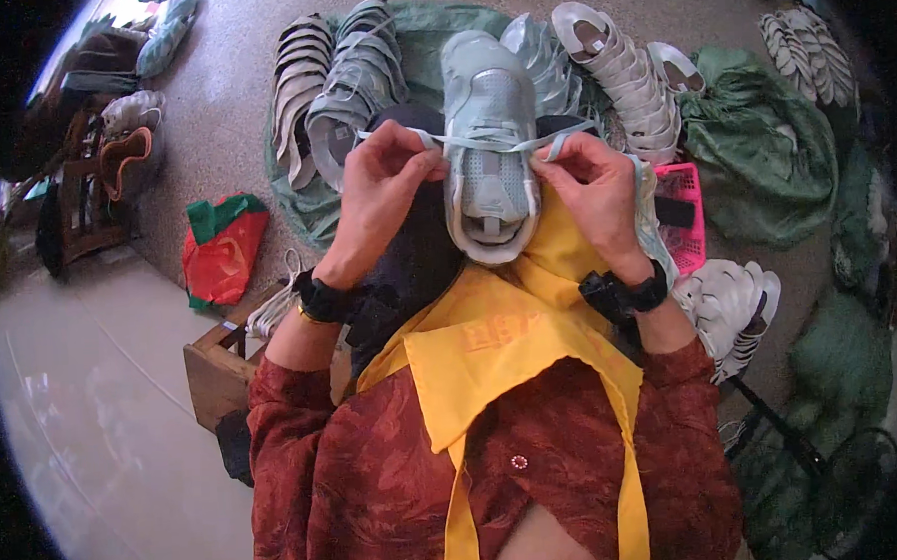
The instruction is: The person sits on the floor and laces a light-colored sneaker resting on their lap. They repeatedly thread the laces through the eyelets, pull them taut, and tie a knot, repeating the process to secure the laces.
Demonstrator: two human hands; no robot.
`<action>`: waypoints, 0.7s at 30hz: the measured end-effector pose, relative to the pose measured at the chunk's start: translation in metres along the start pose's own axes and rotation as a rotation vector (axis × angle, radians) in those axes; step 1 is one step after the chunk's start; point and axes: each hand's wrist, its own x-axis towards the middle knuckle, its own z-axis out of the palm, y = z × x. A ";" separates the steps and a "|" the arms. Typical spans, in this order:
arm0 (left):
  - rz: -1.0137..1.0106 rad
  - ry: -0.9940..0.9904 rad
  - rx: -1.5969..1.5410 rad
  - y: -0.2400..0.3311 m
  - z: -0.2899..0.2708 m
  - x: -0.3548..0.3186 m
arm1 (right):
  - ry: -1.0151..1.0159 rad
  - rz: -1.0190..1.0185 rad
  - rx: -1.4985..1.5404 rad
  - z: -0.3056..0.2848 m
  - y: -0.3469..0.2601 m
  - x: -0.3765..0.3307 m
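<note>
A pale mint-green sneaker [490, 143] rests on my lap, its heel toward me, over a yellow apron [512, 347]. My left hand [384, 188] pinches the left end of its flat pale lace [467, 137] beside the shoe. The right end of the same lace is pinched by my right hand [593, 186]. The lace is stretched across the sneaker's upper between both hands. Each wrist wears a black band.
Rows of similar pale shoes [340, 80] lie on a green sack [412, 26] on the floor ahead. More shoes [630, 72] sit at right, by a pink basket [688, 214] and green bags [763, 151]. A red-green bag [225, 252] and wooden stool [217, 365] stand left.
</note>
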 end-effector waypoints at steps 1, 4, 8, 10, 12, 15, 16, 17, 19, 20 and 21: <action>0.013 0.010 -0.007 0.000 0.000 0.000 | 0.013 -0.007 0.004 0.001 0.000 -0.001; 0.016 0.013 -0.022 -0.004 -0.001 0.000 | 0.021 0.005 0.026 0.001 0.000 -0.002; 0.047 0.025 -0.069 -0.007 0.004 0.002 | 0.031 0.041 0.032 0.001 0.000 -0.003; 0.057 0.031 -0.116 -0.010 0.005 0.004 | 0.031 0.049 0.035 0.002 -0.001 -0.003; 0.089 0.049 0.067 -0.011 0.003 0.005 | 0.030 0.059 0.022 0.001 -0.002 -0.003; 0.137 0.055 0.233 -0.006 0.005 0.004 | 0.033 0.038 0.032 0.001 0.001 -0.003; 0.153 0.054 0.270 -0.004 0.007 0.003 | 0.037 0.040 0.030 0.001 0.001 -0.003; 0.162 0.064 0.289 -0.004 0.009 0.003 | 0.039 0.043 0.029 0.002 0.000 -0.003; 0.180 0.082 0.326 -0.007 0.014 0.003 | 0.042 0.047 0.021 0.002 -0.001 -0.003; 0.241 0.085 0.426 -0.004 0.017 0.003 | 0.047 0.048 0.013 0.002 -0.002 -0.003; 0.302 0.088 0.527 0.001 0.020 0.002 | 0.052 0.050 0.004 0.002 -0.002 -0.003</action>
